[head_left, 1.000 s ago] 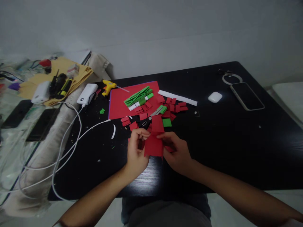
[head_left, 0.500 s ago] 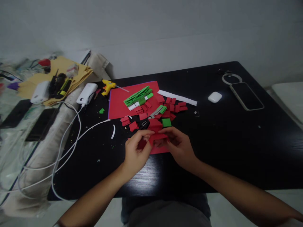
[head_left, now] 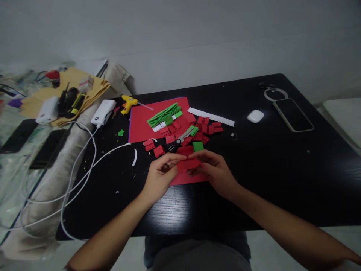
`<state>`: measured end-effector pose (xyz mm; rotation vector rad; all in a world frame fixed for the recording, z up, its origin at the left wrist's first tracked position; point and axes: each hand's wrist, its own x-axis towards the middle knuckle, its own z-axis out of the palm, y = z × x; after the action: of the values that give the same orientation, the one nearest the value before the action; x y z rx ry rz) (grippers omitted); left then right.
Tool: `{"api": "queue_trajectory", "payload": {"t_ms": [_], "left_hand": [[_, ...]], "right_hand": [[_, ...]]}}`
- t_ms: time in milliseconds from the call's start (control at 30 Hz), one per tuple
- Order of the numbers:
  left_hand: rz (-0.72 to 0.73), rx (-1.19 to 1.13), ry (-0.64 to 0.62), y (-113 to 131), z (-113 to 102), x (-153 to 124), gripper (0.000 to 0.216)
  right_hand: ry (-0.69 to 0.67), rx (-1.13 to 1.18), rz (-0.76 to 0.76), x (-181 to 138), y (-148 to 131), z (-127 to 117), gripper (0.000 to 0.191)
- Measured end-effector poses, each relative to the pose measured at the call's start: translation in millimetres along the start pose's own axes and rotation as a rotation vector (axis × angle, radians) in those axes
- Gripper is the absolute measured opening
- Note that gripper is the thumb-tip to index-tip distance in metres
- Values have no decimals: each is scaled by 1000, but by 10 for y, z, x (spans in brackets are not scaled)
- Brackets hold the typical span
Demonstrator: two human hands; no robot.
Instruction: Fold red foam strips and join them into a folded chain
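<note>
Between my two hands is a piece of red paper (head_left: 188,164), held near the front of the table. My left hand (head_left: 160,172) grips its left side, thumb below and fingers along the top. On the right side my right hand (head_left: 217,171) pinches it in the same way. A flat red sheet (head_left: 194,179) lies beneath. Just beyond my fingers are black-handled scissors (head_left: 178,142), a green folded paper piece (head_left: 197,146) and several small red folded pieces (head_left: 159,151). The fingertips partly cover the held paper.
Further back, green folded strips (head_left: 165,114) lie on a large red sheet (head_left: 138,126). A yellow glue gun (head_left: 129,104), white power bank (head_left: 103,112) and looping white cable (head_left: 94,150) are left. At right are a white strip (head_left: 211,116), earbud case (head_left: 255,116) and phone (head_left: 293,114).
The held red paper has turned flatter, its face now showing between my hands. My left hand has shifted slightly left and my right hand slightly right.
</note>
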<state>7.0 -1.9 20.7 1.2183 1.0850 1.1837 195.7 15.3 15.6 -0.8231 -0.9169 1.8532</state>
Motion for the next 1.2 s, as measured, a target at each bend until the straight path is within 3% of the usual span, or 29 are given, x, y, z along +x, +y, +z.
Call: {"api": "queue_trajectory", "payload": {"t_ms": [200,333,467,567,800,933,1200], "left_hand": [[23,11,-9,22,-17,2,24],[116,65,-41,26,-32,5,24],[253,266,-127,31,-98,-15,40],[316,378,-163,24,-134,-42,39],[214,211,43,-66,-8,-65,18],[160,335,61,-45,16,-51,7],[161,444,94,-8,-11,-53,10]], "right_hand": [[34,-42,-4,1,4,-61,33],[61,-100,-34,-4,-12,-67,24],[148,-306,-115,4,-18,-25,13],[183,-317,-160,13,18,-9,19],[198,-317,-196,-13,97,-11,29],[205,-342,-195,-31,76,2,31],[139,-303,-85,6,23,9,30]]}}
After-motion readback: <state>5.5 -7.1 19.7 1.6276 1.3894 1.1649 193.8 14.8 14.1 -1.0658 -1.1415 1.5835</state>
